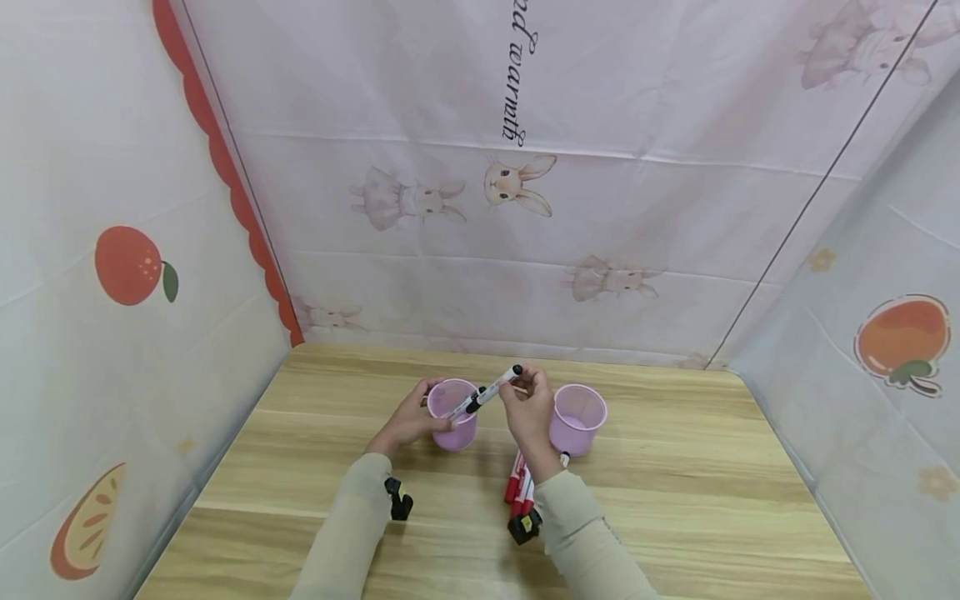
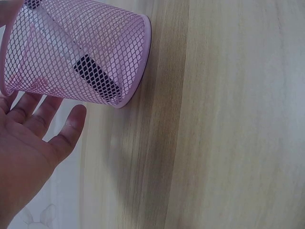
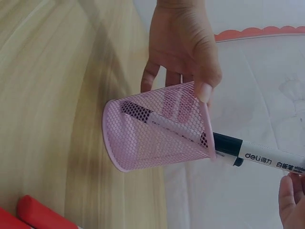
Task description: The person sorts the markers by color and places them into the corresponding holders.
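My left hand [image 1: 411, 421] holds a pink mesh pen cup [image 1: 454, 437], with the thumb over its rim and the fingers along its far side. Inside that cup leans a whiteboard marker [image 2: 97, 76], its black end low against the mesh. Between the fingertips of my right hand [image 1: 529, 410] is a second whiteboard marker [image 3: 267, 156], white with a black cap and printed lettering. Its capped end points down at the cup's mouth and overlaps the rim in the right wrist view.
Another pink mesh cup [image 1: 577, 435] stands on the wooden table [image 1: 675, 483] just right of my right hand. Several red-capped markers [image 1: 516, 485] lie under the right wrist, and a black-tipped marker [image 1: 564, 458] shows beside it. Printed cloth walls [image 1: 450, 308] enclose the table.
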Demonstrator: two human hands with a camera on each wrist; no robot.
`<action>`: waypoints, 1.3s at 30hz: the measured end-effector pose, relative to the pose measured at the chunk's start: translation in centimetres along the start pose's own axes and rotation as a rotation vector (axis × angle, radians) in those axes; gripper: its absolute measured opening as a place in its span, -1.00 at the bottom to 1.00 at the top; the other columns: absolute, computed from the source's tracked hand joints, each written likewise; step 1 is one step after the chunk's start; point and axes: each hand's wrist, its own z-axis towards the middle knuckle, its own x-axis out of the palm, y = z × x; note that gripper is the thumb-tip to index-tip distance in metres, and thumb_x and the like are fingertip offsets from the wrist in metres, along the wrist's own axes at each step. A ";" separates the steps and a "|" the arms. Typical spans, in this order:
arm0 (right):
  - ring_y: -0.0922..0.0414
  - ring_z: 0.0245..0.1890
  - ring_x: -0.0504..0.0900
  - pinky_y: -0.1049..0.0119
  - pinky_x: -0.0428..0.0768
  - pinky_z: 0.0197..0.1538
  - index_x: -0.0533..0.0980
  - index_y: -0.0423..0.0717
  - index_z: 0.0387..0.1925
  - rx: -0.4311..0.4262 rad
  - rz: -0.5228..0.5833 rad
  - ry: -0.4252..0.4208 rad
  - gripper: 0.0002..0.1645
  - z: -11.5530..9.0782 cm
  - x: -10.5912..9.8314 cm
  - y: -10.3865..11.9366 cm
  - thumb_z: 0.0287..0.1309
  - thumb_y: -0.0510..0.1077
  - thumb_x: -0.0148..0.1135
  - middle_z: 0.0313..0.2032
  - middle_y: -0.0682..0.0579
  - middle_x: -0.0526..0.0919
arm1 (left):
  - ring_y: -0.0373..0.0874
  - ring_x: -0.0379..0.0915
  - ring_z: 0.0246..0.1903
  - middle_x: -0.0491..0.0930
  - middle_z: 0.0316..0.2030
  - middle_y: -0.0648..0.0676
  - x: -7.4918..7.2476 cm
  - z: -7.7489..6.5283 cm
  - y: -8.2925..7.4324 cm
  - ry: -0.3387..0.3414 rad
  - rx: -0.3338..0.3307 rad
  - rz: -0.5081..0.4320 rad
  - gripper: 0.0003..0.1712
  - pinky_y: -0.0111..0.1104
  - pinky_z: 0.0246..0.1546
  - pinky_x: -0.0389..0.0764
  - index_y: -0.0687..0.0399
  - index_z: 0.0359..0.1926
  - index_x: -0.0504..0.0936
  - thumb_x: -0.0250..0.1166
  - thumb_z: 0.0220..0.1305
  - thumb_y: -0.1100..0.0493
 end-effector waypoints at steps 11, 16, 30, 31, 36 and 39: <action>0.07 -0.37 0.55 0.47 0.54 -0.35 0.47 -0.37 -0.25 0.025 -0.074 0.042 -0.72 -0.6 0.0 -0.7 -0.09 -0.46 0.28 -0.36 -0.19 0.60 | 0.27 0.12 0.21 0.21 0.24 0.33 -0.1 -0.1 0.0 0.013 0.003 -0.022 0.00 0.03 0.13 0.27 0.26 0.33 0.13 0.46 -0.13 0.33; -0.01 -0.39 0.54 0.48 0.52 -0.37 0.45 -0.45 -0.26 -0.002 -0.087 0.066 -0.73 -1.1 0.0 0.8 -0.10 -0.51 0.23 -0.37 -0.29 0.57 | 0.27 0.13 0.21 0.22 0.24 0.33 -0.1 -0.1 0.0 0.012 0.004 -0.010 0.00 0.01 0.12 0.28 0.26 0.33 0.14 0.47 -0.13 0.31; -0.14 -0.37 0.55 0.51 0.50 -0.37 0.45 -0.52 -0.26 0.001 -0.137 0.098 -0.75 -1.9 0.5 2.0 -0.09 -0.53 0.19 -0.35 -0.35 0.56 | 0.26 0.15 0.20 0.24 0.23 0.31 -0.1 0.1 0.2 0.006 0.015 -0.025 0.00 0.00 0.11 0.29 0.24 0.32 0.16 0.48 -0.15 0.30; -0.15 -0.36 0.55 0.51 0.50 -0.37 0.45 -0.52 -0.26 0.009 -0.141 0.101 -0.75 -2.0 0.5 2.0 -0.08 -0.53 0.19 -0.35 -0.35 0.56 | 0.27 0.16 0.19 0.25 0.22 0.31 -0.1 0.1 0.3 0.005 0.021 -0.024 -0.01 0.00 0.11 0.29 0.24 0.32 0.16 0.48 -0.15 0.30; -0.16 -0.34 0.55 0.44 0.53 -0.34 0.46 -0.52 -0.25 0.035 -0.150 0.118 -0.76 -2.3 0.4 2.1 -0.06 -0.52 0.20 -0.34 -0.36 0.56 | 0.28 0.15 0.19 0.25 0.22 0.32 -0.1 0.2 0.6 0.007 0.031 -0.024 -0.01 0.01 0.11 0.29 0.25 0.31 0.17 0.48 -0.16 0.30; -0.07 -0.36 0.56 0.40 0.55 -0.33 0.47 -0.49 -0.26 0.037 -0.169 0.124 -0.76 -2.3 0.4 1.5 -0.06 -0.50 0.21 -0.36 -0.30 0.57 | 0.26 0.16 0.19 0.25 0.22 0.28 -0.1 0.8 2.0 -0.007 0.025 -0.027 0.01 0.00 0.10 0.30 0.18 0.32 0.17 0.50 -0.17 0.27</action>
